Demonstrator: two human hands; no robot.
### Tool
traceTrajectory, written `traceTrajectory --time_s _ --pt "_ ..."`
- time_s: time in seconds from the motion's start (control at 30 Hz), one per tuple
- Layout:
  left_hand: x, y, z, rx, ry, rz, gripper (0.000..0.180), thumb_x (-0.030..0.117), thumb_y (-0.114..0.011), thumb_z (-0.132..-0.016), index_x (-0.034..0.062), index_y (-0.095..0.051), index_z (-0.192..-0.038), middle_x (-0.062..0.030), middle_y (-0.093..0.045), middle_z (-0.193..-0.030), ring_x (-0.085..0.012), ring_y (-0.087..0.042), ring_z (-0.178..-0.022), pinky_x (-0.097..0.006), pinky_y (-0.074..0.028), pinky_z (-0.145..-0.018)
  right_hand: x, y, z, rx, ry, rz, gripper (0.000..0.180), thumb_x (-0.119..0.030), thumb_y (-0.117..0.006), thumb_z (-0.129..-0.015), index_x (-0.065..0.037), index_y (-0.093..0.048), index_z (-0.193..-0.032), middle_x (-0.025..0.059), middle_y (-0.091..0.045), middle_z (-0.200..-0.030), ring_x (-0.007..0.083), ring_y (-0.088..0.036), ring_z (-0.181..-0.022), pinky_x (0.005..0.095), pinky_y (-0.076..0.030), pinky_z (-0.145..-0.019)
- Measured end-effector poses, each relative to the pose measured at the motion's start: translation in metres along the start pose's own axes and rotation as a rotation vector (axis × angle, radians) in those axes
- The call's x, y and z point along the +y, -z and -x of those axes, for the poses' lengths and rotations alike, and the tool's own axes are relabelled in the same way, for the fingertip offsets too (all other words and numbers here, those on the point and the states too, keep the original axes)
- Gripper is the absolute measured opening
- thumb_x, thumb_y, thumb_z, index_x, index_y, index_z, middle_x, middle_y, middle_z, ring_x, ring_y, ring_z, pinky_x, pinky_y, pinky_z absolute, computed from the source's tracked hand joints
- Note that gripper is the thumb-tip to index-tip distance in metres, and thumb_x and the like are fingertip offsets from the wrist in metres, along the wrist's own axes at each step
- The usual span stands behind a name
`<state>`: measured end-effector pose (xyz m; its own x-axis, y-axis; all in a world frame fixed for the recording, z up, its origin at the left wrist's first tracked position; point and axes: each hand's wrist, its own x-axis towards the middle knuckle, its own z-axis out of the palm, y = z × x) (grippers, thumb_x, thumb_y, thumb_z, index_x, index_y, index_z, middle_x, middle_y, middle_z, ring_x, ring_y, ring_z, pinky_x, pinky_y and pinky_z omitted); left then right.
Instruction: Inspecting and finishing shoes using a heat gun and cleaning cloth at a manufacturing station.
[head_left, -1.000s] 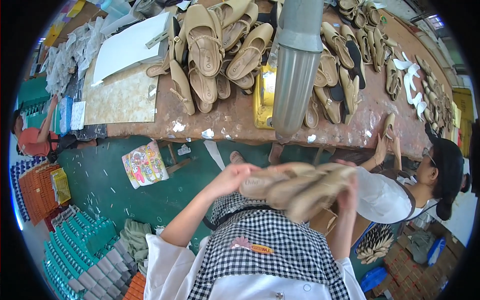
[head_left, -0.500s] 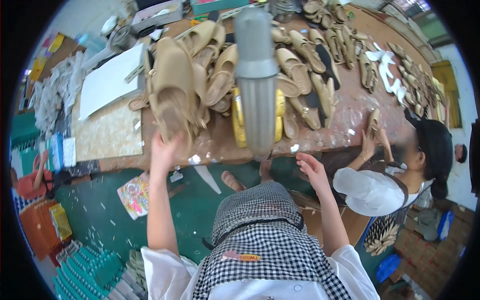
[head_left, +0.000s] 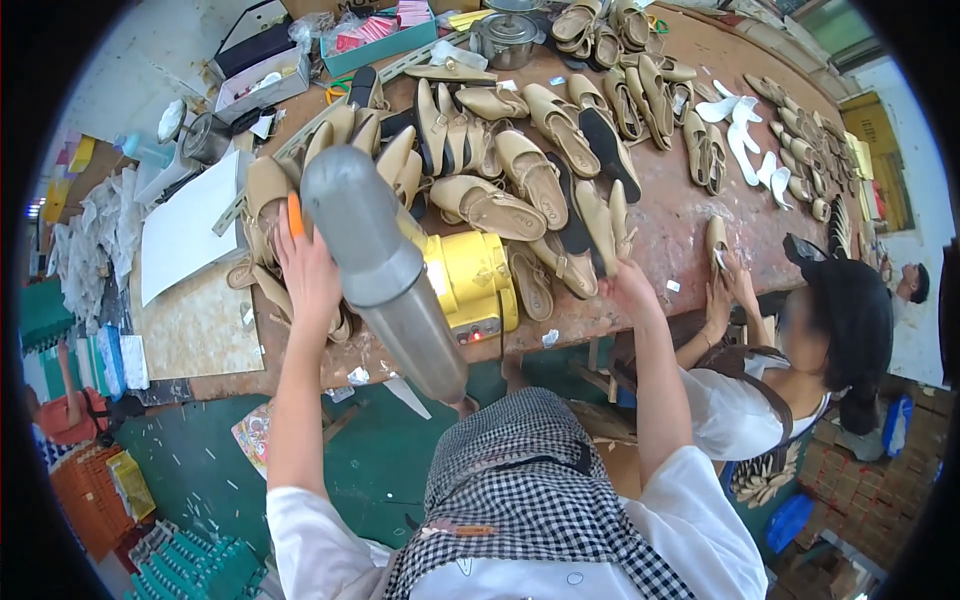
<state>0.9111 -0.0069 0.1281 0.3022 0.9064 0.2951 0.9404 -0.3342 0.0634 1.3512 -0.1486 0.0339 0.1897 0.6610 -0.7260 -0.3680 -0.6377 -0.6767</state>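
My left hand reaches into the beige shoes at the left of the table. Its fingers are stretched out over a beige shoe, and an orange cover sits on one finger. My right hand is closed at the heel end of a beige slingback shoe, its fingertips partly hidden. Between my hands stands a yellow machine with a thick grey metal tube that hides part of the shoes behind it. More beige shoes with dark soles lie around the machine.
To my right a co-worker handles a beige shoe. White cut-out pieces and more shoes lie beyond. At the left are a white board and a tan board. Boxes and a metal pot stand at the back.
My left hand has lowered the raised shoe into the left pile. My right hand has moved forward from the table edge to a shoe. The view has shifted, showing the machine's tube tilted left.
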Motion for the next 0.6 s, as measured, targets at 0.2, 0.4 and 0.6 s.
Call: traceTrajectory --time_s 0.2,0.4,0.6 --pt "0.010 0.009 0.127 -0.030 0.160 0.248 0.055 0.010 -0.067 -0.071 0.0060 -0.049 -0.122 -0.0224 -0.033 -0.136 -0.0404 -0.027 -0.128 -0.047 -0.027 -0.104 -0.016 -0.062 0.033 -0.104 0.569 0.514 0.033 -0.016 -0.058 -0.084 0.005 -0.054 -0.110 0.0131 -0.059 -0.097 0.0256 -0.058 -0.091 0.0317 -0.046 -0.078" --pt "0.067 -0.007 0.224 -0.657 0.313 0.673 0.035 0.016 -0.064 -0.077 0.0072 -0.057 -0.110 -0.0156 -0.053 -0.116 -0.0338 -0.047 -0.112 -0.041 -0.040 -0.093 -0.046 -0.134 -0.072 0.207 1.171 1.363 0.024 -0.012 -0.059 -0.074 -0.003 -0.061 -0.096 0.0142 -0.061 -0.100 0.0323 -0.057 -0.093 0.0393 -0.047 -0.078" --pt "0.140 0.013 0.235 -0.920 0.159 1.042 0.043 0.028 -0.060 -0.083 0.0084 -0.053 -0.121 -0.0151 -0.056 -0.117 -0.0312 -0.054 -0.106 -0.036 -0.043 -0.091 -0.058 -0.132 -0.045 0.244 0.820 1.425 0.020 -0.010 -0.055 -0.075 -0.005 -0.064 -0.092 0.0126 -0.065 -0.083 0.0326 -0.062 -0.075 0.0409 -0.050 -0.068"
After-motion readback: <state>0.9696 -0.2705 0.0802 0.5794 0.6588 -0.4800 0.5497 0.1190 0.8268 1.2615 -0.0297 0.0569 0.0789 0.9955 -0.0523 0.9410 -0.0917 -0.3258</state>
